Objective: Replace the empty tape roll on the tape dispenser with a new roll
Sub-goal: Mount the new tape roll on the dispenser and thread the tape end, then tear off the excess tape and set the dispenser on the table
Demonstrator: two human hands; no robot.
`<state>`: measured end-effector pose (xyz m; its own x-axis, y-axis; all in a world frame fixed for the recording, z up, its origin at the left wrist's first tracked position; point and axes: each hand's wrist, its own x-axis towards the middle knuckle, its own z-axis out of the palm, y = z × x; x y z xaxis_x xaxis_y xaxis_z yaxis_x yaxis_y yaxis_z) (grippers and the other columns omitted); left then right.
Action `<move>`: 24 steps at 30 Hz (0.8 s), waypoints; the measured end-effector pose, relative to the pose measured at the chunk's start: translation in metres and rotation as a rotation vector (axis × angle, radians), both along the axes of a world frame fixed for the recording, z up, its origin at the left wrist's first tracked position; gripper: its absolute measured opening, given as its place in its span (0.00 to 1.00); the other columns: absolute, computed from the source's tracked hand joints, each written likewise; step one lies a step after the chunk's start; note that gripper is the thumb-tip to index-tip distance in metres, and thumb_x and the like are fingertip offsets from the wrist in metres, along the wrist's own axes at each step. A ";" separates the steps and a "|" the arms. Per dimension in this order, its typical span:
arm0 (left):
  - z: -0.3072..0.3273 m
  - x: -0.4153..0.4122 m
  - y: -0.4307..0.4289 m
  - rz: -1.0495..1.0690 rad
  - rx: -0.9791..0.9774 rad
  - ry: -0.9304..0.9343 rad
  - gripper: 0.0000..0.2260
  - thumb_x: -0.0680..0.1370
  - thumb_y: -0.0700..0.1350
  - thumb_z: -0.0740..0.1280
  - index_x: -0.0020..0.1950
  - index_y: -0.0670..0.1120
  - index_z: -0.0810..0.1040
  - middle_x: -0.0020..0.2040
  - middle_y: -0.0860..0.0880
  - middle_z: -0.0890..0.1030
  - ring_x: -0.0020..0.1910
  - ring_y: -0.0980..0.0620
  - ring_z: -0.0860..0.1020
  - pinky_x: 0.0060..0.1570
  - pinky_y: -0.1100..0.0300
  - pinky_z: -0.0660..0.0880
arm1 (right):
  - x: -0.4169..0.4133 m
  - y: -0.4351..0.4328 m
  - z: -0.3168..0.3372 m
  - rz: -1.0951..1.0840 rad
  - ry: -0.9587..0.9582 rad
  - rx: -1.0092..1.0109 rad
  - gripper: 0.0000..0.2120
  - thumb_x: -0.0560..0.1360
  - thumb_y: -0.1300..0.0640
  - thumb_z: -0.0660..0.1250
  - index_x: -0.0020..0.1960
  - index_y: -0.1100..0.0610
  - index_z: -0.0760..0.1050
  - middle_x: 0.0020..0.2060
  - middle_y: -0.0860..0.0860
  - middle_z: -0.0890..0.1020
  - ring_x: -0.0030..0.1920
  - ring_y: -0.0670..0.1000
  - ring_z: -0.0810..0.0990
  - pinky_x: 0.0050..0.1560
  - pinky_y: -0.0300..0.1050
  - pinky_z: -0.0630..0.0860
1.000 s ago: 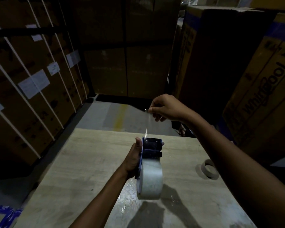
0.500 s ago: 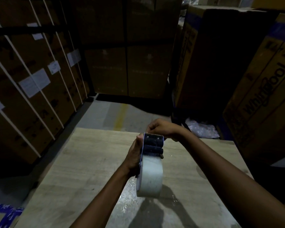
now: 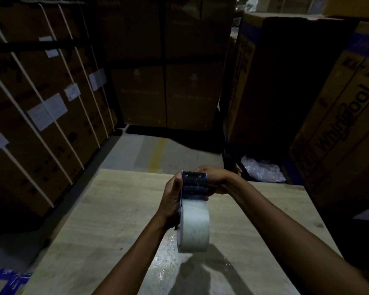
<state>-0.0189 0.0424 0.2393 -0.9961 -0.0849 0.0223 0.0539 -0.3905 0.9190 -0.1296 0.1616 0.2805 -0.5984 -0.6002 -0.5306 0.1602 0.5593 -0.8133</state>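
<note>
- My left hand (image 3: pixel 172 201) grips the tape dispenser (image 3: pixel 193 186) by its left side, holding it upright above the counter (image 3: pixel 107 209) so the serrated blade faces away from me.
- My right hand (image 3: pixel 216 177) closes around the dispenser's far end beside the blade, probably seating the tape's loose end there.
- The new tape roll (image 3: pixel 193 225) is already mounted, nearest me.
- Strapped cardboard boxes (image 3: pixel 41 116) stand beyond the counter's left edge.

Head-worn view, forward-down, close over table (image 3: pixel 115 209)

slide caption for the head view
Both hands, left and right, hold a tape dispenser carrying a new roll above the table.
</note>
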 end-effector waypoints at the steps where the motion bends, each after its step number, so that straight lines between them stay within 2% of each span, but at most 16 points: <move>1: 0.000 0.000 0.000 0.007 -0.002 0.002 0.53 0.58 0.75 0.72 0.62 0.31 0.71 0.47 0.33 0.81 0.37 0.41 0.84 0.33 0.51 0.81 | -0.001 -0.001 -0.004 -0.034 -0.030 -0.026 0.13 0.79 0.64 0.59 0.36 0.58 0.71 0.28 0.54 0.73 0.26 0.49 0.71 0.30 0.42 0.63; 4: -0.001 -0.001 -0.001 0.027 -0.022 0.014 0.43 0.59 0.76 0.71 0.55 0.40 0.79 0.43 0.36 0.84 0.36 0.41 0.84 0.33 0.52 0.81 | 0.007 -0.003 -0.006 -0.194 -0.130 -0.095 0.09 0.78 0.61 0.60 0.40 0.56 0.72 0.35 0.54 0.75 0.32 0.49 0.72 0.33 0.41 0.67; 6: -0.001 -0.003 -0.003 0.051 -0.038 0.021 0.38 0.59 0.76 0.70 0.51 0.45 0.83 0.43 0.37 0.84 0.37 0.41 0.84 0.35 0.50 0.81 | 0.013 -0.002 -0.011 -0.346 -0.207 -0.198 0.07 0.78 0.56 0.62 0.43 0.57 0.74 0.41 0.55 0.77 0.38 0.52 0.73 0.40 0.44 0.70; 8: 0.002 -0.004 -0.003 0.075 -0.057 0.025 0.40 0.58 0.77 0.70 0.52 0.44 0.83 0.45 0.38 0.85 0.41 0.40 0.84 0.40 0.48 0.81 | 0.019 -0.002 -0.025 -0.478 -0.305 -0.319 0.13 0.75 0.48 0.66 0.47 0.59 0.78 0.46 0.58 0.77 0.45 0.58 0.73 0.52 0.49 0.74; 10: 0.003 -0.006 -0.003 0.101 -0.043 0.026 0.44 0.57 0.77 0.70 0.54 0.40 0.81 0.44 0.39 0.86 0.42 0.42 0.85 0.41 0.49 0.82 | 0.029 -0.002 -0.042 -0.496 -0.381 -0.377 0.23 0.69 0.46 0.72 0.55 0.61 0.78 0.51 0.59 0.76 0.50 0.60 0.72 0.60 0.55 0.73; 11: 0.004 -0.007 -0.003 0.111 -0.029 0.023 0.44 0.57 0.77 0.71 0.53 0.39 0.80 0.44 0.39 0.86 0.41 0.42 0.85 0.40 0.49 0.82 | 0.039 -0.001 -0.047 -0.491 -0.405 -0.391 0.25 0.69 0.46 0.71 0.59 0.62 0.78 0.52 0.60 0.77 0.50 0.61 0.73 0.59 0.56 0.73; 12: 0.006 -0.007 -0.004 0.120 -0.014 0.019 0.44 0.57 0.77 0.71 0.53 0.40 0.81 0.44 0.37 0.85 0.40 0.41 0.85 0.41 0.48 0.83 | 0.052 0.000 -0.047 -0.465 -0.446 -0.424 0.21 0.73 0.47 0.68 0.59 0.62 0.78 0.51 0.59 0.80 0.48 0.61 0.76 0.57 0.55 0.75; 14: 0.005 -0.008 -0.005 0.140 0.010 0.004 0.42 0.58 0.77 0.70 0.52 0.41 0.83 0.46 0.32 0.84 0.40 0.38 0.84 0.43 0.45 0.82 | 0.076 0.004 -0.055 -0.442 -0.583 -0.494 0.17 0.79 0.48 0.61 0.52 0.61 0.80 0.44 0.58 0.82 0.42 0.58 0.81 0.49 0.52 0.78; 17: 0.006 -0.008 -0.006 0.175 0.044 -0.034 0.40 0.59 0.79 0.66 0.49 0.45 0.85 0.52 0.26 0.81 0.46 0.32 0.81 0.50 0.32 0.76 | 0.105 0.007 -0.062 -0.470 -0.688 -0.595 0.25 0.77 0.40 0.60 0.50 0.60 0.83 0.44 0.59 0.83 0.43 0.61 0.84 0.52 0.56 0.78; 18: 0.008 -0.008 -0.006 0.194 0.043 -0.057 0.41 0.60 0.80 0.65 0.49 0.44 0.85 0.53 0.25 0.80 0.48 0.30 0.81 0.52 0.32 0.75 | 0.110 0.007 -0.065 -0.508 -0.694 -0.649 0.26 0.77 0.39 0.60 0.49 0.60 0.84 0.45 0.60 0.83 0.44 0.61 0.84 0.51 0.56 0.79; 20: 0.011 -0.006 -0.007 0.218 0.034 -0.082 0.43 0.67 0.78 0.59 0.52 0.38 0.81 0.54 0.24 0.78 0.50 0.30 0.81 0.51 0.35 0.77 | 0.117 0.005 -0.067 -0.574 -0.703 -0.705 0.25 0.77 0.40 0.61 0.49 0.61 0.84 0.46 0.61 0.83 0.45 0.60 0.83 0.47 0.53 0.80; 22: 0.018 -0.003 -0.008 0.208 0.098 -0.075 0.41 0.74 0.73 0.55 0.56 0.33 0.76 0.54 0.21 0.75 0.47 0.29 0.80 0.47 0.37 0.79 | 0.120 0.004 -0.068 -0.600 -0.763 -0.765 0.25 0.78 0.41 0.62 0.51 0.63 0.82 0.46 0.60 0.82 0.43 0.58 0.81 0.42 0.48 0.78; 24: 0.018 -0.005 -0.013 0.189 0.128 -0.094 0.39 0.74 0.69 0.60 0.54 0.31 0.75 0.53 0.21 0.74 0.47 0.24 0.78 0.50 0.32 0.77 | 0.120 0.004 -0.069 -0.608 -0.782 -0.792 0.25 0.79 0.41 0.62 0.53 0.63 0.81 0.45 0.60 0.81 0.40 0.56 0.81 0.35 0.46 0.78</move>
